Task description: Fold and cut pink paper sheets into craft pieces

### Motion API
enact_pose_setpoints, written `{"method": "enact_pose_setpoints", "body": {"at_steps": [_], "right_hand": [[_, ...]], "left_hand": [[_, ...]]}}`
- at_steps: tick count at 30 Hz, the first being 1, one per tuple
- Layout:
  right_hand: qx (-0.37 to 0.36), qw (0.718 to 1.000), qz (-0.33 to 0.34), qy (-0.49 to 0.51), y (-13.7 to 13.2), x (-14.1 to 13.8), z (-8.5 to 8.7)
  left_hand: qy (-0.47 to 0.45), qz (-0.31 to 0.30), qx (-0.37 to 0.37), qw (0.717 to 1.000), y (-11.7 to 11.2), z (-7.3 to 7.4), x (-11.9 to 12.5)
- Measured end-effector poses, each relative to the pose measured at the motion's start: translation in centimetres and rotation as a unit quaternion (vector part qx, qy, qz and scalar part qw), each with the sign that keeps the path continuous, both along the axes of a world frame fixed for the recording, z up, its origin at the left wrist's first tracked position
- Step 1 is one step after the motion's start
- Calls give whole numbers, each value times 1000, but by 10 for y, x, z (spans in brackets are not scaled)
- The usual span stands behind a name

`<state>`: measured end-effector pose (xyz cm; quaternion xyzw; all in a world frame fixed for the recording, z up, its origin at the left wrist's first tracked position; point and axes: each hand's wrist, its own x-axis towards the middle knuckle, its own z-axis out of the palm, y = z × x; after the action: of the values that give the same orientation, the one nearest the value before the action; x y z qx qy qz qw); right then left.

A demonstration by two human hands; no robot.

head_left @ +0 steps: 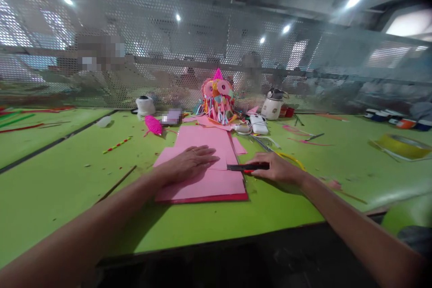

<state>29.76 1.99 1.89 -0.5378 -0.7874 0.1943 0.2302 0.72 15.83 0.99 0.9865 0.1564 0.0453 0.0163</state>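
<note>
My left hand (pixel 191 163) lies flat on a stack of pink paper (pixel 209 184), its fingers stretched out to the right. In my closed right hand (pixel 280 168) is a utility knife (pixel 241 168) with a black body and a bit of red below. It lies level, and its tip meets the right side of the paper near my left fingertips; I cannot tell whether it is between the sheets. A red sheet (pixel 216 198) shows under the near edge of the stack. Just beyond my right hand lie scissors with yellow handles (pixel 293 159).
A fringed paper owl (pixel 218 94) stands behind the paper. Around it are pink yarn (pixel 153 125), a white spool (pixel 145 105), a white device (pixel 258 123) and a bottle (pixel 272 105). Yellow tape (pixel 405 147) lies right; a brown stick (pixel 118 183) lies left. A perforated screen (pixel 151 72) backs the green table.
</note>
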Motion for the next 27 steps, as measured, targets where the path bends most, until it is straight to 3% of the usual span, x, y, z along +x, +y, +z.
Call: {"method": "enact_pose_setpoints", "body": {"at_steps": [19, 27], "right_hand": [[4, 1000, 7, 6, -1, -5, 0], [1, 1000, 14, 7, -1, -5, -2]], "left_hand": [[-14, -21, 43, 999, 3, -6, 0], [-9, -25, 13, 1000, 6, -4, 0]]}}
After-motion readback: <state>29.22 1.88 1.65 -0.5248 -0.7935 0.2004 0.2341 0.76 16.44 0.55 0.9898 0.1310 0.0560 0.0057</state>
